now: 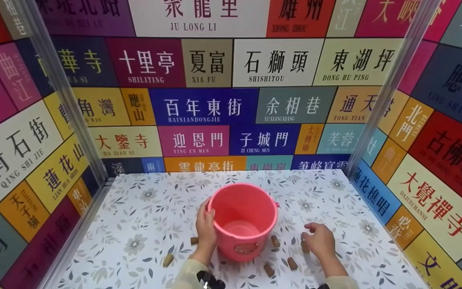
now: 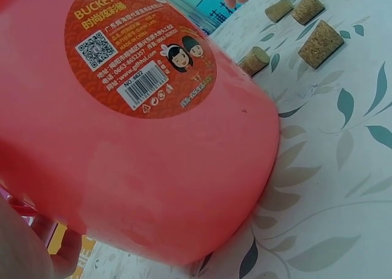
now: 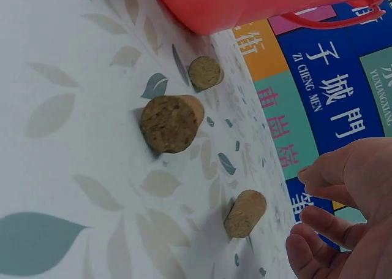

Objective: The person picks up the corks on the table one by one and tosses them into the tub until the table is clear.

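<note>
A pink plastic bucket [image 1: 241, 249] stands upright on the table, and its inside looks bare. My left hand [image 1: 205, 224] grips the bucket's left rim, thumb at the edge. The left wrist view shows a red printed label [image 2: 141, 52] on the bucket's wall. To the bucket's right, my right hand [image 1: 322, 243] hovers with loosely bent fingers and holds nothing. Just beside it is a cork stopper [image 1: 305, 246], partly hidden in the head view. Several more corks [image 3: 171, 124] lie between the bucket and my right hand.
Left of the bucket lie a cork [image 1: 168, 260] and another cork [image 1: 194, 240] close to my left wrist. A white leaf-patterned cloth [image 1: 134, 216] covers the table. Upright panels [image 1: 203, 106] with colourful Chinese signs enclose it at the back and both sides.
</note>
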`<state>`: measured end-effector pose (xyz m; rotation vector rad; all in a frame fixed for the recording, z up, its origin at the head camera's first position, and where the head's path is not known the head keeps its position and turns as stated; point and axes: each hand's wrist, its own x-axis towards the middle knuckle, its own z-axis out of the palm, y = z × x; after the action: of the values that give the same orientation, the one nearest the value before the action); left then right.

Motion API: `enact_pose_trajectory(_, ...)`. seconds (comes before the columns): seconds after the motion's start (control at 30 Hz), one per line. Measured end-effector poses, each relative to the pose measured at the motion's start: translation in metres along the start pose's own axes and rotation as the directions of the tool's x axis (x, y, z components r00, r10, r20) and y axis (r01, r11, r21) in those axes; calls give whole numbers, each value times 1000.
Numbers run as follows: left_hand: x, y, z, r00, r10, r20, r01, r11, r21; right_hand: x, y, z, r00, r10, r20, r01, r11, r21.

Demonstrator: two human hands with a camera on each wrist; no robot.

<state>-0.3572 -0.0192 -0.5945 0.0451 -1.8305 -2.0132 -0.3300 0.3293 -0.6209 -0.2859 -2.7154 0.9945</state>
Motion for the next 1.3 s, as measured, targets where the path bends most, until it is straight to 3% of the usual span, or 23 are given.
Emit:
enact_pose_trajectory(0.43, 1, 2, 1, 1000, -14, 3, 14, 1000, -6, 2, 9, 10, 995, 84, 62, -85, 996, 0)
enact_pose_trajectory(0.87, 0, 3, -1, 1000, -17, 4, 17, 1000, -7, 0, 16, 20, 997, 56, 61, -54, 998, -45)
enact_pose_trajectory(1.07, 1, 2, 0, 1000, 19, -11, -19, 1000, -9, -1, 17, 19, 998, 23, 64, -19, 998, -56)
enact_pose_trajectory(1.3, 1, 2, 0, 1000, 2, -16, -2, 1000, 2, -2, 13, 20, 993, 62, 98, -55, 996, -77)
